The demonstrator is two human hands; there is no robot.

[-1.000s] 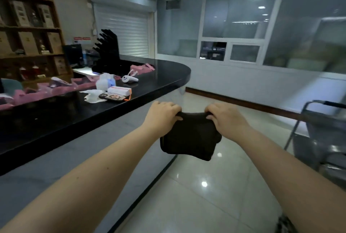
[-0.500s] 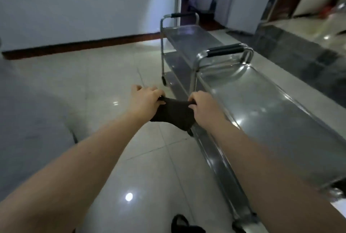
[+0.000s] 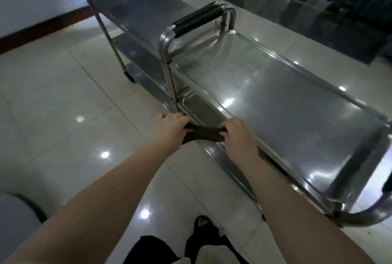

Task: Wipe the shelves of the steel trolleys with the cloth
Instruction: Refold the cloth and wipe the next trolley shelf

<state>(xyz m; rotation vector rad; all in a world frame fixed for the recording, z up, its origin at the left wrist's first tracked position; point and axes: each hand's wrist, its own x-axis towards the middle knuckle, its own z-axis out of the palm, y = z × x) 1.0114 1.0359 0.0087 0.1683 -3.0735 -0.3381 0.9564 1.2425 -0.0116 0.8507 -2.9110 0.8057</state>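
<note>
Nearest: left hand [image 3: 170, 127] and right hand [image 3: 238, 134], both closed on opposite ends of one dark cloth [image 3: 202, 134], held apart with the fabric pulled into a narrow band between them. Cloth held in the air just off the near long edge of the near trolley, not yet touching steel.

Cloth: soft, light, limp; sags and bunches unless pulled tight. Probably best folded into a flat pad and pressed under one palm for wiping. No breakage risk; liable to snag on shelf lips or posts.

Next out: near trolley [image 3: 360, 217], top shelf [image 3: 286, 102] bare, glossy, rimmed with a raised lip; likely slick under the cloth. Lower shelves [image 3: 203, 111] partly visible beneath, reached from the side. Padded handle [image 3: 197, 21] at the far end.

Farthest: second trolley [image 3: 99, 15], standing end to end with the first, top shelf bare.
</note>
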